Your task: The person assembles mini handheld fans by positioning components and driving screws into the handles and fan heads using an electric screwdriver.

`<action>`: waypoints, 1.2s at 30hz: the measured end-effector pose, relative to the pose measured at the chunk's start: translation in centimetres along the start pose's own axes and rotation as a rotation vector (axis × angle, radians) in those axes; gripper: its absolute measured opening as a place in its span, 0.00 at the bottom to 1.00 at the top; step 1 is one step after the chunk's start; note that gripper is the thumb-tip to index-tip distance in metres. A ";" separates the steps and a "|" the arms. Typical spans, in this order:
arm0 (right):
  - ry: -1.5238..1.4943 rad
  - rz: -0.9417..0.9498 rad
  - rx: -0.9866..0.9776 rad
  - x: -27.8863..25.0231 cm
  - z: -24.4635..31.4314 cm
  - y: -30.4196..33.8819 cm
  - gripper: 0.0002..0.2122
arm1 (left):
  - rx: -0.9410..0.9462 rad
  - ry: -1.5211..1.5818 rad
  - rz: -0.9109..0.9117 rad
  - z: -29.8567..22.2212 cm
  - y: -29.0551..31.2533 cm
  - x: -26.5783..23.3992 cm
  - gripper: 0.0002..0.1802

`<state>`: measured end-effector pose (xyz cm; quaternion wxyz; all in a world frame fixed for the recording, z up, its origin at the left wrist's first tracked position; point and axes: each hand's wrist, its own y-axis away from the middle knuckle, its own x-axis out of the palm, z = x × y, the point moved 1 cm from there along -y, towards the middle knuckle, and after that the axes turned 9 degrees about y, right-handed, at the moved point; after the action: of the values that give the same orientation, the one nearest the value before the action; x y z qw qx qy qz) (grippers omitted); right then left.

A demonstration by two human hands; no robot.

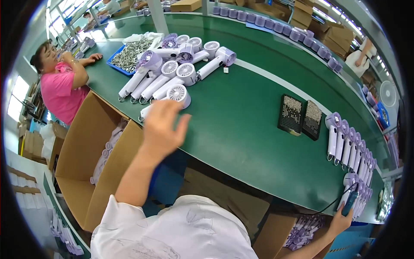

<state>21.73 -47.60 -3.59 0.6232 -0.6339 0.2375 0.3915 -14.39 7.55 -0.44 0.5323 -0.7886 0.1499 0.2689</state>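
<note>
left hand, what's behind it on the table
Beyond the left hand shows the round head of a handheld fan, with a white handle end at left. The hand covers the stretch between, so any contact there is hidden.

On the table (pixel 233 129), a cluster of handheld fans (pixel 186 73) lies at the left, a tray of metal clips (pixel 116 69) behind it. Right of centre, two trays of tiny parts (pixel 288 127) sit side by side; farther right lies a row of fans (pixel 339 140). Beside the table's near left edge stands a carton (pixel 71 164) (more fans (pixel 105 151) inside).

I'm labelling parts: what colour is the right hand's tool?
The tool is teal; head view shows it.
</note>
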 end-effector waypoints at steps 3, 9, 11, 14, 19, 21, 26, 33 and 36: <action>-0.120 -0.179 -0.175 -0.6 2.7 -1.0 0.16 | -0.103 -0.195 0.081 4.4 0.6 -2.7 0.24; -0.824 -0.242 -0.173 -1.2 9.9 -1.5 0.12 | -0.117 -0.301 0.368 8.3 1.3 -1.6 0.26; -0.911 -0.243 -0.279 -1.3 13.0 -0.9 0.10 | -0.147 -0.308 0.404 8.0 0.9 -1.8 0.25; -0.981 -0.210 -0.430 -3.2 17.4 0.7 0.10 | -0.405 -0.022 0.374 6.5 -0.1 -0.9 0.22; -0.951 -0.125 -0.630 -7.4 27.0 4.2 0.14 | -0.846 1.221 0.167 -0.7 -1.5 3.7 0.21; -1.069 0.026 -0.680 -6.7 29.1 6.0 0.22 | -0.901 1.481 0.145 -4.5 -2.8 5.3 0.22; -1.061 -0.130 -0.881 -4.8 33.0 7.3 0.26 | -0.982 1.670 0.156 -9.1 -2.9 8.0 0.22; -0.975 -0.221 -0.812 -3.5 32.8 7.7 0.22 | -1.072 1.699 0.151 -11.2 -1.5 10.2 0.21; -0.979 -0.227 -0.809 -3.9 33.0 7.4 0.22 | -1.022 1.898 0.123 -10.7 -1.1 10.4 0.27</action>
<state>6.98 -16.90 -2.23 0.4088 -0.5882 -0.3093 0.6256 -2.58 -1.34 -2.59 -0.2076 -0.7952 0.4105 -0.3951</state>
